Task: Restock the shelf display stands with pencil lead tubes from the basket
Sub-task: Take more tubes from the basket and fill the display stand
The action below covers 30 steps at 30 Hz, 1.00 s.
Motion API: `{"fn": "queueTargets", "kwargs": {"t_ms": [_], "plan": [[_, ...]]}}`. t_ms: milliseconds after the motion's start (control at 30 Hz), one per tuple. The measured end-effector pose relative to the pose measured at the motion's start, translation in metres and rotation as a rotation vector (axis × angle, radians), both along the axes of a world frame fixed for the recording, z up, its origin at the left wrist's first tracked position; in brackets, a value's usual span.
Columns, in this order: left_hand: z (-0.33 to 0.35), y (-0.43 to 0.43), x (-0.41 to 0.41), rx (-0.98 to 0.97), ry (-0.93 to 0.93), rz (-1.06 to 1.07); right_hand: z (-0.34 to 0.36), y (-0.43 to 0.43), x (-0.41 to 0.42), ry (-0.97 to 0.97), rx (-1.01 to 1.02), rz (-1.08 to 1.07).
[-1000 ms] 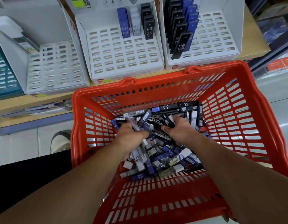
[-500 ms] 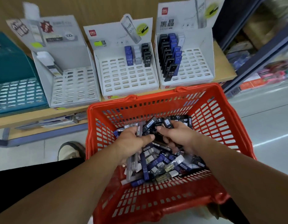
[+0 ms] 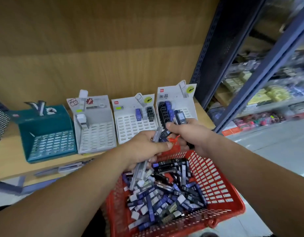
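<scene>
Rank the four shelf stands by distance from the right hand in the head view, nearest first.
1. far-right white stand: just behind the right hand, which grips tubes; they overlap in view.
2. middle white stand: one place left.
3. left white stand: two places left.
4. teal stand: far left end of the shelf.

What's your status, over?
Left grip holds grey tubes. Right grip holds dark tubes, at far rim of basket. Nothing seen blocking stands.
</scene>
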<state>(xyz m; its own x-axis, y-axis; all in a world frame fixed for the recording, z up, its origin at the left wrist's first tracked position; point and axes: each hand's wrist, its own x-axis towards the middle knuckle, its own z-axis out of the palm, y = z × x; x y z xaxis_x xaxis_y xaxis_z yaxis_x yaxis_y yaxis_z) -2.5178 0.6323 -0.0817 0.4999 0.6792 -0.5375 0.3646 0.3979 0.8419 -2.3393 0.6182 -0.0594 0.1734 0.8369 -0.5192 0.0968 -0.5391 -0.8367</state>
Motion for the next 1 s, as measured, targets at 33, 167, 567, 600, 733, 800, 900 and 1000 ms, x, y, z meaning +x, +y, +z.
{"fn": "queueTargets", "kwargs": {"t_ms": [33,167,567,600,733,800,900,1000], "plan": [[0.012,0.005,-0.001,0.055,0.057,-0.032,0.006,0.001,0.001,-0.02,0.028,-0.021],[0.032,0.025,-0.006,0.265,0.31,-0.036,0.011,0.008,0.015,0.051,0.09,-0.231],[0.02,0.082,0.043,0.631,0.179,0.043,-0.019,0.069,0.046,0.323,-0.14,-0.263],[0.018,0.085,0.047,0.662,0.176,0.068,-0.021,0.074,0.049,0.346,-0.15,-0.266],[0.017,0.102,0.06,0.733,0.151,0.076,-0.033,0.085,0.062,0.504,-0.198,-0.252],[0.018,0.108,0.066,0.763,0.148,0.075,-0.041,0.088,0.068,0.557,-0.225,-0.212],[0.017,0.12,0.077,0.762,0.166,0.124,-0.051,0.101,0.081,0.432,-0.24,-0.179],[0.011,0.141,0.089,0.754,0.204,0.161,-0.065,0.117,0.101,0.198,-0.14,-0.326]]}}
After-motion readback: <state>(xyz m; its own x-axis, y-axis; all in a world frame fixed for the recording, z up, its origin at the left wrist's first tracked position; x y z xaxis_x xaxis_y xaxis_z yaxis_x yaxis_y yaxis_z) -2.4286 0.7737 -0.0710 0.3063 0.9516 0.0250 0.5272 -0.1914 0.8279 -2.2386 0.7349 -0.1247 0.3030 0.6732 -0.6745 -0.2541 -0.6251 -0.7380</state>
